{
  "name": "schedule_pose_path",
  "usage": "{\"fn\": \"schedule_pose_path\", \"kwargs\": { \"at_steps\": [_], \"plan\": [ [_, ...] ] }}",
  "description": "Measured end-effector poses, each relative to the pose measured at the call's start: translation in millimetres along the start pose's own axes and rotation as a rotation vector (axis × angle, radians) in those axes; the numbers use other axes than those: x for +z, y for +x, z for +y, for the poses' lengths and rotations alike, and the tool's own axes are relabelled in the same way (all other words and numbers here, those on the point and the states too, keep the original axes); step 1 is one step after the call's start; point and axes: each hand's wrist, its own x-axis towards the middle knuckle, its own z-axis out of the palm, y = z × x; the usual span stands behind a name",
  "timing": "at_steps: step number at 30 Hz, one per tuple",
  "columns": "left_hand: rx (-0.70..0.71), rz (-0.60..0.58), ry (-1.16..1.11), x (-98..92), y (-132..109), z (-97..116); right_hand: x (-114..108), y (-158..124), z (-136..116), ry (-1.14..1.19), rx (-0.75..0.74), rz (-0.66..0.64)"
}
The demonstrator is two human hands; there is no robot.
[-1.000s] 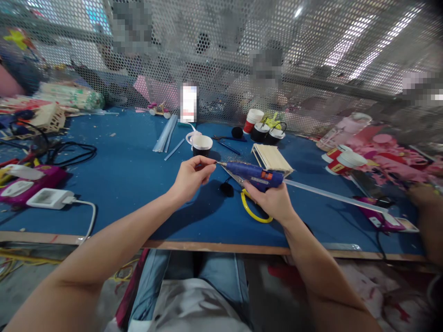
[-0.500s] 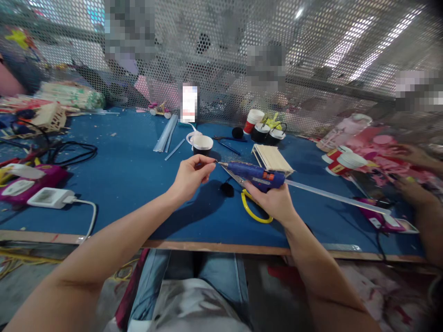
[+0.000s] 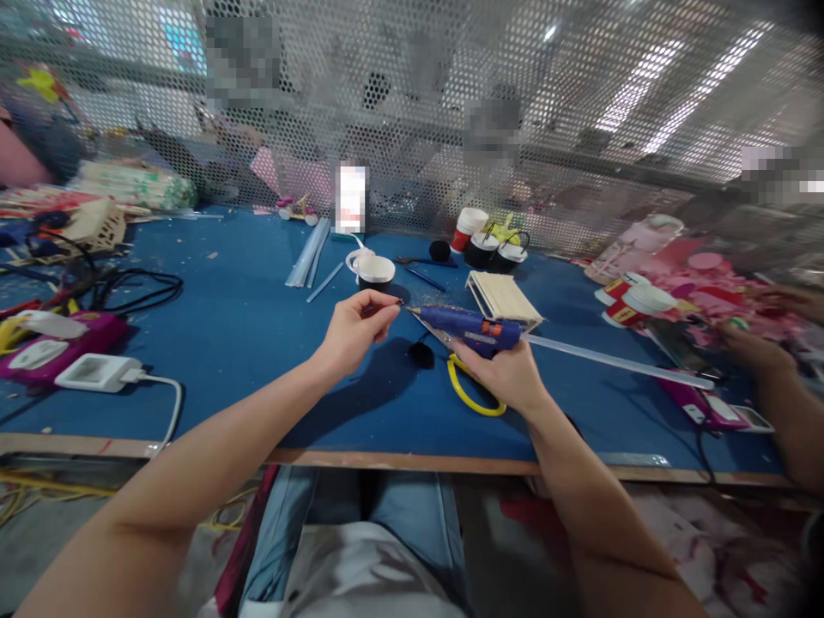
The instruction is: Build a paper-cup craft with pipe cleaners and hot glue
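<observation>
My right hand (image 3: 505, 373) is wrapped round a blue hot glue gun (image 3: 463, 326), with a long clear glue stick (image 3: 611, 360) running out of its back. The nozzle points left at the fingertips of my left hand (image 3: 360, 326), which are pinched on a tiny dark piece too small to name. Below the gun lie yellow-handled scissors (image 3: 473, 395), partly covered by the gun and hand. A black pompom (image 3: 421, 354) rests on the table under the nozzle. Just behind my left hand stands a black cup with a white rim (image 3: 375, 273).
A lit phone (image 3: 350, 197) leans against the perforated metal screen. Glue sticks (image 3: 309, 253), pliers (image 3: 425, 262), several cups (image 3: 481, 249) and a wooden stick frame (image 3: 505, 300) lie beyond my hands. Purple power strips sit left (image 3: 64, 343) and right (image 3: 701, 403). A co-worker's hand (image 3: 760, 343) is at right.
My hands, the glue gun and the tiny dark piece stay almost in place. The view has shifted slightly, and the co-worker's hand at right has moved a little.
</observation>
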Motion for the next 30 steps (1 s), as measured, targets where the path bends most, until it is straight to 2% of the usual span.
{"fn": "schedule_pose_path", "kwargs": {
  "at_steps": [5,10,15,20,24,28,30],
  "plan": [
    [-0.010,-0.002,-0.008,-0.3,0,-1,-4,0,-6,0.080,0.098,-0.003],
    [0.015,-0.016,-0.011,-1.6,0,-2,-7,1,-8,0.118,0.098,-0.047],
    [0.001,-0.005,-0.003,-2.4,1,-2,-13,1,-12,0.263,0.200,-0.182],
    [0.003,-0.010,0.004,-1.1,1,-1,-16,5,-16,0.280,0.226,-0.204],
    [0.005,-0.016,0.008,-1.7,1,-2,-16,6,-15,0.338,0.221,-0.291],
    [-0.002,-0.034,0.021,-2.0,1,-2,-17,6,-15,0.342,0.252,-0.239],
    [0.005,-0.036,0.027,-1.7,1,-2,-17,6,-16,0.360,0.262,-0.295]
  ]
}}
